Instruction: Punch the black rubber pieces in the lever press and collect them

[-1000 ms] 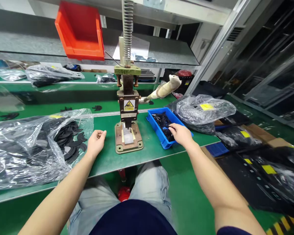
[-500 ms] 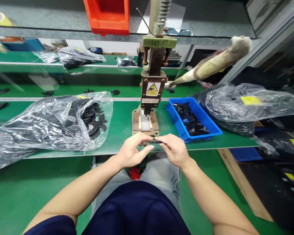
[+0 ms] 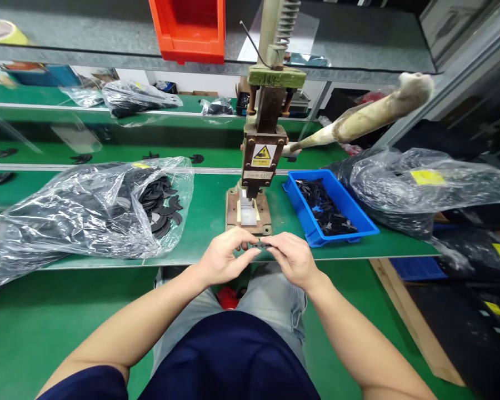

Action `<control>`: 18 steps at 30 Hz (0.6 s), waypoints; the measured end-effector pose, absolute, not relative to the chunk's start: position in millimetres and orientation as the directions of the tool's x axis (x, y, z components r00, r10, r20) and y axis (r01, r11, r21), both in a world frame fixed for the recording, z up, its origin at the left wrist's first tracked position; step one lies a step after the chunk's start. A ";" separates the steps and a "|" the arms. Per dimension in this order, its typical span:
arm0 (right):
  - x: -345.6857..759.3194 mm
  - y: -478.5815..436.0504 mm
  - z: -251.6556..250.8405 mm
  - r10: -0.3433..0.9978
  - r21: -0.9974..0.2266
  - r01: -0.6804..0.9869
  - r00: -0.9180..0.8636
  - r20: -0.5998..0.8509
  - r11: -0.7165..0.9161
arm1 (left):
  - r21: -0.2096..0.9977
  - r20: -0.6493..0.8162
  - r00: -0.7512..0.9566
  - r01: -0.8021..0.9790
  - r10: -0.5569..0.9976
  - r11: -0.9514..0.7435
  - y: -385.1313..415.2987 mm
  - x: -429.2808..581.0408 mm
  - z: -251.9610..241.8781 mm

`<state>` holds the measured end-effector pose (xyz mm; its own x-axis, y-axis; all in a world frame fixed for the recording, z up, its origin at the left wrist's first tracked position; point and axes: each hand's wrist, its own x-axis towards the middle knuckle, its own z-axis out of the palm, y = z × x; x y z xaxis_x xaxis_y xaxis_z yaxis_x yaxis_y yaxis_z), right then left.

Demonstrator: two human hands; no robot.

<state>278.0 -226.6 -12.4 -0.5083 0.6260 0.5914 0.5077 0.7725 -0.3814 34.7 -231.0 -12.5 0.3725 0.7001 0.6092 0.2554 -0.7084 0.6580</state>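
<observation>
A small dark part (image 3: 260,245) is pinched between my two hands, just in front of the press base and over the bench edge. My left hand (image 3: 230,253) grips its left end between thumb and fingers. On its right end are the closed fingertips of my right hand (image 3: 292,256). Much of the part is hidden by the fingers, so its full shape cannot be made out. Right behind the hands stands a hand press (image 3: 258,161) with a warning label, its ram above a pale metal fixture (image 3: 248,214) on a brown base.
To the left lies a clear plastic bag (image 3: 87,214) spilling black curved pieces (image 3: 162,208). A blue bin (image 3: 337,205) of small black parts sits to the right, beside another bag (image 3: 425,172). The press lever (image 3: 366,114) juts out rightward. An orange bin (image 3: 189,33) is on the shelf above.
My right hand has shifted slightly down and left, and its fingertips now close on the part from above and below. The whole view has tilted a little.
</observation>
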 end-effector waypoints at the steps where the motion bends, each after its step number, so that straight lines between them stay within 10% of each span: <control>1: 277.3 -226.8 -12.5 0.627 -0.379 0.511 -0.511 0.587 0.771 | 0.651 0.614 0.376 0.255 0.693 -0.715 -231.2 34.4 -11.7; 12: 303.3 -185.7 54.8 0.700 -0.451 0.604 -0.269 0.662 0.658 | 0.602 0.597 0.270 0.471 0.755 -0.645 -176.3 6.7 -29.0; 18: 296.7 -158.8 195.3 0.477 -0.459 0.159 -0.110 0.872 0.874 | 0.440 0.437 0.318 0.740 0.841 -0.508 -111.1 2.2 -42.2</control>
<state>296.7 -158.8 195.3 -0.1098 0.4772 0.8719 0.1590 0.8743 -0.4585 2.2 -111.1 -42.2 0.3177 0.8413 0.4373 0.7405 -0.5082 0.4398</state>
